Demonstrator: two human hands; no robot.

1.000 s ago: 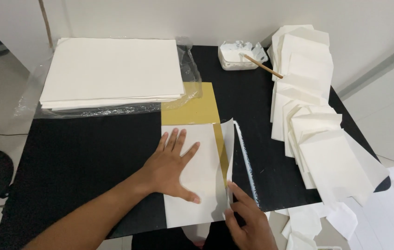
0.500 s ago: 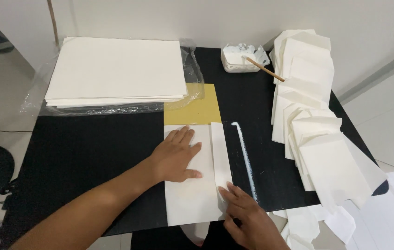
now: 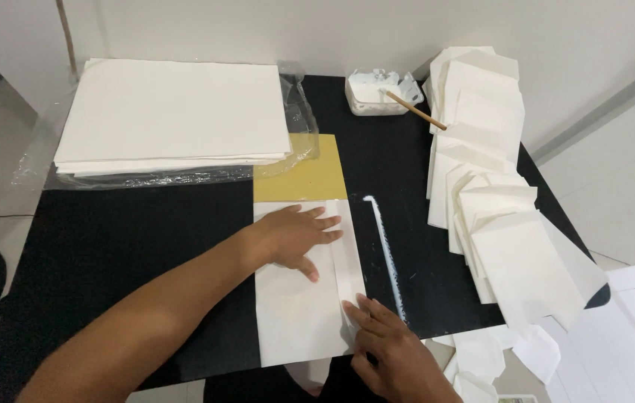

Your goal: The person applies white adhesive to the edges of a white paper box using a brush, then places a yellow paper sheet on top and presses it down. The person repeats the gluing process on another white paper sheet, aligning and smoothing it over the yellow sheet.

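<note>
A white paper sheet (image 3: 295, 313) lies on the black table (image 3: 131, 239), over a yellow card (image 3: 302, 175). Its right edge is folded over as a narrow flap (image 3: 347, 246). My left hand (image 3: 295, 235) lies flat on the upper part of the sheet, fingers spread toward the flap. My right hand (image 3: 388, 347) presses its fingertips on the lower end of the flap near the table's front edge. A white streak of glue (image 3: 384, 246) runs along the table just right of the sheet.
A thick stack of white sheets (image 3: 172, 112) on clear plastic fills the back left. A white glue tub with a wooden stick (image 3: 381, 93) stands at the back. Several folded white envelopes (image 3: 489, 201) overlap along the right side.
The right flap has been folded down flat over the sheet, covering the yellow strip. My left hand slid up and right; my right hand now presses the flap's lower end.
</note>
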